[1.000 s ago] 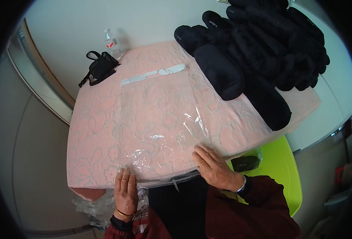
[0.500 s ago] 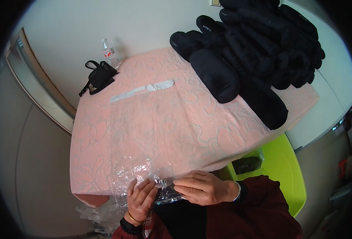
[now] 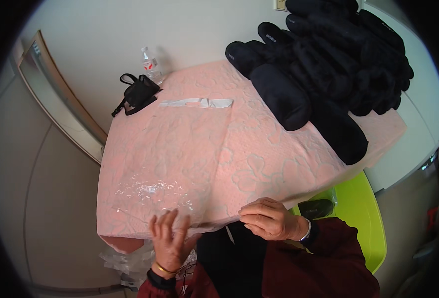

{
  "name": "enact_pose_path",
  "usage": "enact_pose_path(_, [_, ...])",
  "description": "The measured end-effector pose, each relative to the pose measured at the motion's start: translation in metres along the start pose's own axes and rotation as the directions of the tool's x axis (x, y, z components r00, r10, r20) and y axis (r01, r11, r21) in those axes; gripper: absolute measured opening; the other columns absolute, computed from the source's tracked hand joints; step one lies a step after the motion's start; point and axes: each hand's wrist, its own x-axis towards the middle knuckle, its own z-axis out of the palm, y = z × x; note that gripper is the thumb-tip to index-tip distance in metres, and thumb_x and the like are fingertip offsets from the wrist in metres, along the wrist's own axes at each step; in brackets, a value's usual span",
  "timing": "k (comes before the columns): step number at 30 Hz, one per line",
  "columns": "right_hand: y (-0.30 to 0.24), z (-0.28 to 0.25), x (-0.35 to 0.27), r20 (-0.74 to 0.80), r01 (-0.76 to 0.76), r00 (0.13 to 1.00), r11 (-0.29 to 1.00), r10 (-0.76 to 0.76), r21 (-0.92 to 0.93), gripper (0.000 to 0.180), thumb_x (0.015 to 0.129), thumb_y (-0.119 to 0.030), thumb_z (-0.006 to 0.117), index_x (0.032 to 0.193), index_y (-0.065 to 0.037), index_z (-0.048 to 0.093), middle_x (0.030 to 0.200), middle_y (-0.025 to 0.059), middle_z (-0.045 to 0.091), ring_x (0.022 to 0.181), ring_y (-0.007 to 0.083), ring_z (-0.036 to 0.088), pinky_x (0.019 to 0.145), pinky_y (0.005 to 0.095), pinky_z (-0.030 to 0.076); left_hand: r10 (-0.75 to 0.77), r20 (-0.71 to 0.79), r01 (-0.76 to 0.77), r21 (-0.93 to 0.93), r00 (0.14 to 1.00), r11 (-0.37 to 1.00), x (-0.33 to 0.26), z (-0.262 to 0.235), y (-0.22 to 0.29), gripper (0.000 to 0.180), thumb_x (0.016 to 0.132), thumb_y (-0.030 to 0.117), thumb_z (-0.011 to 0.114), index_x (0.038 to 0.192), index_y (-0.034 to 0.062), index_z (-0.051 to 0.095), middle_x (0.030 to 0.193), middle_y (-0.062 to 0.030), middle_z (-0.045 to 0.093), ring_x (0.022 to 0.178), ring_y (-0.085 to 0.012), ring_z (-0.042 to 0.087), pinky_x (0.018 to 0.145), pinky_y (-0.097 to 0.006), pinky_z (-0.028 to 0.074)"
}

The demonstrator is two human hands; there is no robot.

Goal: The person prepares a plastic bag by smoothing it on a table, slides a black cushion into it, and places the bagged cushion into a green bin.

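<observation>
A clear plastic bag [image 3: 152, 188] lies spread on the pink patterned cloth, its white strip [image 3: 197, 103] at the far end. My left hand [image 3: 170, 242] is at the bag's near edge by the table's front, fingers spread and lightly bent, holding nothing visible. Further right, my right hand [image 3: 271, 218] hovers just off the cloth's front edge, apart from the bag. Its fingers and thumb are pressed together; anything between the fingertips is too small to make out.
Many black rounded plush pillows [image 3: 328, 59] are piled at the far right. A black pouch [image 3: 139, 93] and a clear bottle [image 3: 150, 64] stand at the far left. Right of the table sits a lime-green bin [image 3: 371, 218] with a black item inside. Crumpled plastic [image 3: 122, 263] hangs below the front-left edge.
The plastic bag, earlier bunched near my hands, now lies flatter and further left. My hands have moved apart, the left one's fingers spreading. The view has shifted a little.
</observation>
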Motion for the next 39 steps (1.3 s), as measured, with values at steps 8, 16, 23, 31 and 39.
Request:
enact_pose_path(8, [-0.001, -0.006, -0.007, 0.094, -0.098, 0.990, 0.995, 0.100, -0.030, 0.026, 0.075, 0.004, 0.074, 0.100, 0.000, 0.068, 0.106, 0.0076, 0.066, 0.089, 0.0223, 0.067, 0.077, 0.0339, 0.055, 0.139, -0.002, -0.138, -0.168, 0.990, 0.976, -0.003, 0.026, -0.006, 0.038, 0.066, 0.011, 0.077, 0.103, 0.0138, 0.071, 0.117, -0.0048, 0.066, 0.117, -0.0300, 0.060, 0.106, -0.051, 0.040])
enact_pose_path(16, [0.013, -0.020, -0.003, -0.006, -0.169, 0.985, 0.954, 0.173, -0.247, 0.032, 0.077, 0.006, 0.069, 0.108, 0.000, 0.067, 0.117, 0.0138, 0.062, 0.108, 0.0307, 0.064, 0.093, 0.0387, 0.053, 0.183, 0.265, -0.108, -0.274, 0.947, 0.956, -0.036, -0.046, -0.038, 0.022, 0.070, 0.010, 0.073, 0.090, 0.0173, 0.075, 0.117, -0.0018, 0.068, 0.124, -0.0284, 0.057, 0.110, -0.057, 0.034])
enact_pose_path(23, [0.028, -0.008, 0.010, 0.107, -0.221, 0.954, 0.901, 0.279, -0.372, 0.030, 0.083, 0.001, 0.066, 0.112, 0.001, 0.063, 0.120, 0.0174, 0.060, 0.107, 0.0350, 0.063, 0.097, 0.0437, 0.048, -0.365, -0.084, 0.374, 0.209, 0.927, 0.903, -0.094, -0.058, -0.128, 0.022, 0.070, 0.005, 0.073, 0.089, 0.0156, 0.077, 0.136, -0.0114, 0.059, 0.135, -0.0373, 0.047, 0.114, -0.060, 0.028])
enact_pose_path(31, [0.028, -0.022, -0.005, 0.332, -0.443, 0.789, 0.854, 0.516, -0.275, 0.042, 0.086, -0.005, 0.066, 0.127, 0.001, 0.057, 0.134, 0.0219, 0.054, 0.124, 0.0387, 0.051, 0.105, 0.0455, 0.042, -0.164, -0.099, 0.162, -0.031, 0.981, 0.986, -0.022, 0.007, -0.018, 0.057, 0.083, 0.000, 0.060, 0.140, 0.0003, 0.053, 0.152, -0.0220, 0.044, 0.144, -0.0390, 0.039, 0.116, -0.055, 0.032])
enact_pose_path(39, [0.023, 0.008, 0.013, 0.505, -0.269, 0.763, 0.909, 0.404, -0.319, 0.099, 0.074, -0.022, 0.082, 0.152, 0.008, 0.028, 0.160, 0.0256, 0.028, 0.150, 0.0413, 0.026, 0.122, 0.0520, 0.023, 0.014, 0.133, 0.015, -0.215, 0.991, 0.977, 0.026, 0.084, 0.062, 0.097, 0.089, 0.062, 0.056, 0.147, -0.0122, 0.035, 0.155, -0.0307, 0.034, 0.147, -0.0433, 0.032, 0.121, -0.052, 0.023])
